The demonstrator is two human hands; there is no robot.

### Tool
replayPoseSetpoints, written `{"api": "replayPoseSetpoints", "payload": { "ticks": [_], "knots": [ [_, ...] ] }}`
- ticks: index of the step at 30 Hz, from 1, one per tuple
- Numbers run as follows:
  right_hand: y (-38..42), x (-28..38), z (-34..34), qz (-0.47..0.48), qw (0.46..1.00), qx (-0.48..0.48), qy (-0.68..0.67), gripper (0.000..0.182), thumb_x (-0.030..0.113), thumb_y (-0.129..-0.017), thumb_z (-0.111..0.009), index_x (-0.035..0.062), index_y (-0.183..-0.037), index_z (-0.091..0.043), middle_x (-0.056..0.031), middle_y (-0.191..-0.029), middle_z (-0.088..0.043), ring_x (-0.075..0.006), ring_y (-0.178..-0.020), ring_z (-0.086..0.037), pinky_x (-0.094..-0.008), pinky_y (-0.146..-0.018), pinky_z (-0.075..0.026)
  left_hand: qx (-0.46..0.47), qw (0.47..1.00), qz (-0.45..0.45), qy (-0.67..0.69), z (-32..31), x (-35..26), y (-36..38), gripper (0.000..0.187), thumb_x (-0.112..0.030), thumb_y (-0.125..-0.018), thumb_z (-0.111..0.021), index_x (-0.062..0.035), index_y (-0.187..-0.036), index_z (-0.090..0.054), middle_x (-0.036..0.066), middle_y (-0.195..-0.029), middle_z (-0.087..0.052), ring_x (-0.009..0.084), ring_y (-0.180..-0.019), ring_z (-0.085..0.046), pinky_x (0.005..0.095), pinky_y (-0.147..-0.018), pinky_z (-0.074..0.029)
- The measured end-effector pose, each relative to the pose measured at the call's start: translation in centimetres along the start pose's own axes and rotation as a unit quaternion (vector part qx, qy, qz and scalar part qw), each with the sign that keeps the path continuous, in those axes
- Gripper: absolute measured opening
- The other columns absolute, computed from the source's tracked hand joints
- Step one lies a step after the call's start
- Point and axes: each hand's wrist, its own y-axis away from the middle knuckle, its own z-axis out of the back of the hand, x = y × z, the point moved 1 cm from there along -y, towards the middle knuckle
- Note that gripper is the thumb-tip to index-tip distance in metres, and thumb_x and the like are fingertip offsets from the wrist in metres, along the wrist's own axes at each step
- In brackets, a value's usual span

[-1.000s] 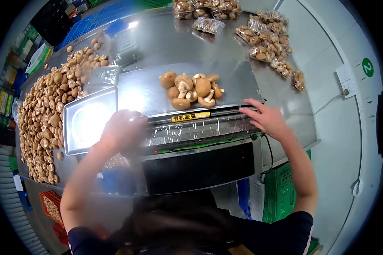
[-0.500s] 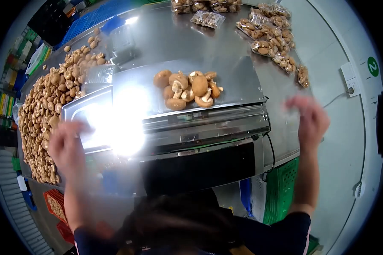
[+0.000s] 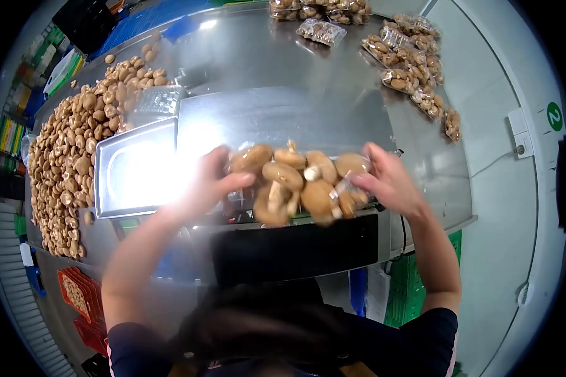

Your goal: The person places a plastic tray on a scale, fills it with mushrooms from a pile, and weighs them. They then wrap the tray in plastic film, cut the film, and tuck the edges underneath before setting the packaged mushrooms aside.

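Brown mushrooms sit bunched in what looks like a clear plastic tray, tilted over the front edge of the steel machine plate. My left hand grips the left end of this bunch, thumb in front. At the opposite end, my right hand closes on the clear plastic with thumb and fingers. Most of the tray is hidden by the mushrooms, and its edges are hard to make out. A black panel lies just below the mushrooms.
To the left spreads a large heap of loose mushrooms, beside a shiny metal tray and a clear plastic tray. Several wrapped mushroom packs lie at the back right. Red crates stand low on the left, green crates below right.
Both hands have come inward from the sides and taken hold of the mushroom bunch. It has left the steel plate and moved toward my body, tilting.
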Motion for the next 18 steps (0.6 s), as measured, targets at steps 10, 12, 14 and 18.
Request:
{"api": "replayPoseSetpoints", "payload": {
  "ticks": [10,12,14,18],
  "knots": [
    [8.3,-10.3,-11.2,-0.019,0.970,-0.186,-0.154,0.021,0.010,-0.088,-0.064,0.0012,-0.099,-0.048,-0.0041,-0.078,-0.060,-0.0062,-0.068,-0.055,-0.0231,-0.057,-0.049,-0.150,0.977,-0.048,-0.147,-6.7,9.9,8.5,0.016,-0.010,-0.082,-0.056,0.0014,-0.089,-0.048,0.008,-0.067,-0.056,0.0119,-0.057,-0.048,0.0277,-0.053,-0.041],
    [7.9,-13.2,-13.6,0.026,0.955,-0.292,-0.038,0.014,0.011,-0.090,-0.061,0.0016,-0.098,-0.054,-0.0051,-0.075,-0.059,-0.0086,-0.064,-0.056,-0.0256,-0.056,-0.047,-0.231,0.954,-0.076,-0.176,-7.7,11.7,8.5,0.015,-0.011,-0.084,-0.054,0.0029,-0.088,-0.052,0.009,-0.066,-0.056,0.0134,-0.059,-0.049,0.0300,-0.056,-0.042],
    [7.3,-11.9,-14.4,0.038,0.931,-0.361,0.036,0.015,0.015,-0.093,-0.055,-0.0002,-0.094,-0.055,-0.0117,-0.071,-0.061,-0.0208,-0.057,-0.057,-0.0296,-0.055,-0.047,-0.278,0.923,-0.117,-0.237,-7.8,12.5,9.0,0.017,-0.012,-0.088,-0.052,0.0035,-0.084,-0.055,0.010,-0.064,-0.056,0.0126,-0.057,-0.050,0.0293,-0.054,-0.042],
    [7.6,-11.7,-14.8,-0.046,0.932,-0.356,0.046,0.033,0.023,-0.093,-0.057,-0.0029,-0.073,-0.058,-0.0151,-0.056,-0.055,-0.0242,-0.046,-0.051,-0.0320,-0.049,-0.043,-0.372,0.857,-0.086,-0.345,-6.7,13.6,9.2,0.029,-0.012,-0.090,-0.059,0.0035,-0.066,-0.055,0.009,-0.051,-0.052,0.0090,-0.045,-0.041,0.0283,-0.044,-0.037]
  ]
}}
